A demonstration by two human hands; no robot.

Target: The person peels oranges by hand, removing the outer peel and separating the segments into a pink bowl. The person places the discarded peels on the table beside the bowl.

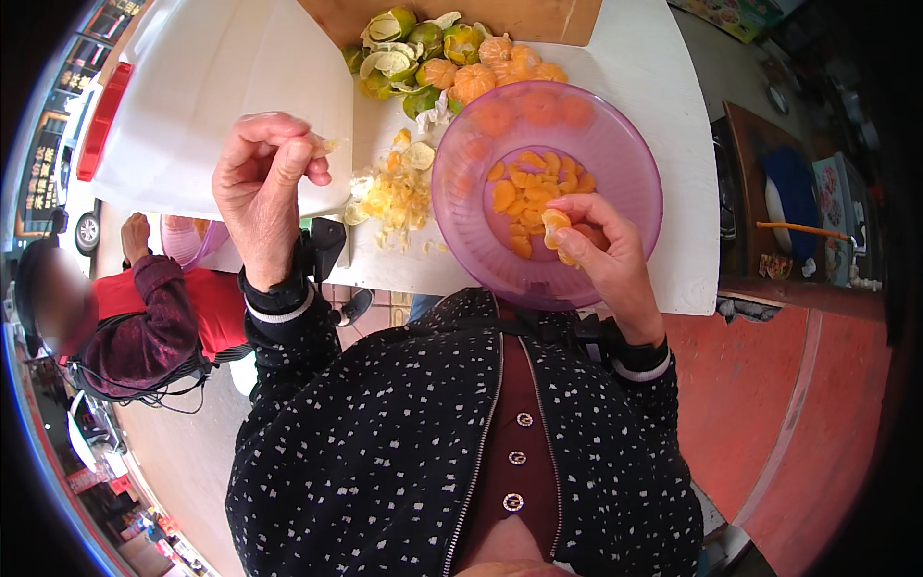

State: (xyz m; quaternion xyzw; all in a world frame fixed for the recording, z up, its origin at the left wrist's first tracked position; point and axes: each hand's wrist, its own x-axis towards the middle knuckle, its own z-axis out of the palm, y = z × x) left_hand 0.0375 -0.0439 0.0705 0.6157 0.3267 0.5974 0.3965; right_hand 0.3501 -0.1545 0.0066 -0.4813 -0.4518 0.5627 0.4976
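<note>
My left hand [270,180] is raised near the white plastic container, pinching a thin piece of citrus membrane [329,146] between thumb and fingertips. Over the right part of a translucent purple plastic bowl [461,238], my right hand [609,256] holds a few citrus segments [557,227], partly hidden by its fingers. Loose orange segments [530,191] lie on the bowl's bottom. Between the bowl and the container is a pile of membrane scraps [396,198] on the white table. Peeled mandarins [474,83] and green citrus peels [393,63] are heaped behind the bowl.
The large white plastic container [238,94] with a red part [104,122] stands at the left. A brown board [476,18] borders the back of the table [663,94]. At the far left sits another person [151,317] beside a second purple bowl [189,241].
</note>
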